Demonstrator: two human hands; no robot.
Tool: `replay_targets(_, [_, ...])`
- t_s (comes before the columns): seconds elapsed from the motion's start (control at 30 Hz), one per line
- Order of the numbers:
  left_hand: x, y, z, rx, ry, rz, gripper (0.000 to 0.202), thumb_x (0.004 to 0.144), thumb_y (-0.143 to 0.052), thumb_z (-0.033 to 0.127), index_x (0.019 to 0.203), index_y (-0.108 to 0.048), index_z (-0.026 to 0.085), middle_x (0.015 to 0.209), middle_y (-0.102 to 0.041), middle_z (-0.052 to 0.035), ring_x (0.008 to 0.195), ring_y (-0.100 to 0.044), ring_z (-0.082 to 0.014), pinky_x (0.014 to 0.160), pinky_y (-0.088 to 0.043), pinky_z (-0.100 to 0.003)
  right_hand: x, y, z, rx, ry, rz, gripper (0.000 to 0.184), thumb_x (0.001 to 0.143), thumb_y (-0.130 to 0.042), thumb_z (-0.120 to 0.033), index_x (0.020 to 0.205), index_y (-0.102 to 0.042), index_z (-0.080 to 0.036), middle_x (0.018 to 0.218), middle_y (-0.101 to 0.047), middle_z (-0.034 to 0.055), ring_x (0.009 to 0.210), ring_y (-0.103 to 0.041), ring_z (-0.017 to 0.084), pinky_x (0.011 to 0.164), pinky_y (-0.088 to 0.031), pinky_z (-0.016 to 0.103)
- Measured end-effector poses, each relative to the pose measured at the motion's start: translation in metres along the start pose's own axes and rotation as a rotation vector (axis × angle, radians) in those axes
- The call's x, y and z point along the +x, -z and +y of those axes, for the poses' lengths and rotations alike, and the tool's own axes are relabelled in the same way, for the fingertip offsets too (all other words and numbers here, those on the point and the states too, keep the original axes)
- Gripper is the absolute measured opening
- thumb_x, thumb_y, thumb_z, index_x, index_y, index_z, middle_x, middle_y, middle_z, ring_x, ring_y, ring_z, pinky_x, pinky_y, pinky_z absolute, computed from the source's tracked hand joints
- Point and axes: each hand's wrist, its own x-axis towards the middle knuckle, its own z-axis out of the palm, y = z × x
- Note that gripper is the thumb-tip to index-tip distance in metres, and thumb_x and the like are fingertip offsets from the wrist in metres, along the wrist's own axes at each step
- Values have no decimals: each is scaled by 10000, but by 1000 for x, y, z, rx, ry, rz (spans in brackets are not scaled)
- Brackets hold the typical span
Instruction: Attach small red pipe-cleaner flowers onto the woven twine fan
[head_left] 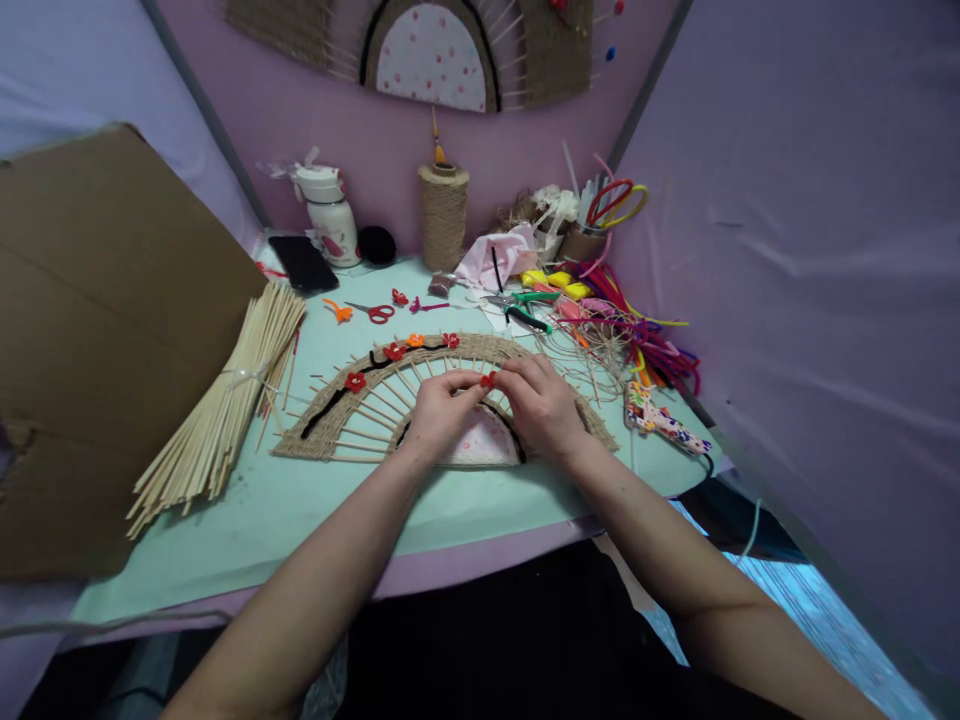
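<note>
One red flower (488,380) sits between left hand (444,405) and right hand (545,402) — each grip nearly closed, pinching it.

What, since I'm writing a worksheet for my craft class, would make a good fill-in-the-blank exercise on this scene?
1. The left hand and right hand meet at a small ____ piece.
2. The fuzzy strip along the woven fan is ____ in colour.
3. Three flowers on the fan are red, and one is ____.
4. In the picture, the bundle of sticks lies to the ____ of the fan.

Missing words: red; black; orange; left.
</note>
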Motion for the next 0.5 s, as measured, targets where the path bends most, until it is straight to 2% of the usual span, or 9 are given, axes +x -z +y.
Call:
replay_targets(0.17, [2, 1, 0, 2, -27, -89, 137, 689, -689, 258, 766, -769, 179, 843, -751, -53, 834, -652, -192, 830, -479, -301, -7, -1, 1, -9, -34, 60, 193, 947, -478, -154, 991, -653, -223, 949, -659, 72, 872, -553, 208, 767, -474, 348])
replay_targets(0.37, [0, 1, 3, 86, -140, -27, 94, 697, -675, 244, 691, -743, 180, 774, -731, -45, 797, -648, -186, 802, -488, -296, 0, 9, -1, -11, 97, 34, 213, 945, -466, -135, 990, -664, -198, 941, -667, 86, 862, -528, 208, 772, -466, 344])
replay_targets(0.5, [-2, 0, 2, 94, -201, 3, 98, 705, -676, 260, 688, -737, 185, 776, -728, -44, 796, -646, -183, 809, -496, -305, 4, 12, 0, -28, 100, -16, 212, 954, -466, -160, 970, -672, -207, 942, -665, 81, 871, -527, 211, 777, -468, 349])
